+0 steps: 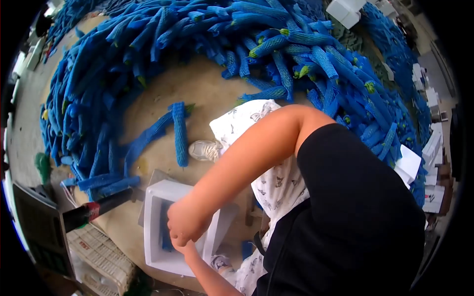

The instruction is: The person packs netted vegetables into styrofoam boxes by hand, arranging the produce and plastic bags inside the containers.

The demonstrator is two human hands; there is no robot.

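Over a white foam box (151, 232) my right hand (188, 220) is closed, its fingers curled; what it grips, if anything, is hidden. My left hand (182, 245) touches it from below, its fingers mostly covered. Blue netting material (166, 234) shows inside the box beside my hands. On the tan surface beyond the box lies a long item in a blue net sleeve (180, 133), a green tip showing at its top end. Flattened blue netting (148, 135) stretches out next to it.
A large heap of blue-sleeved items (261, 29) curves around the tan surface (207, 84). A dark screen device (37, 222) stands at the left, above a woven crate (96, 251). Several white foam pieces, one (408, 164) near my sleeve, lie at the right.
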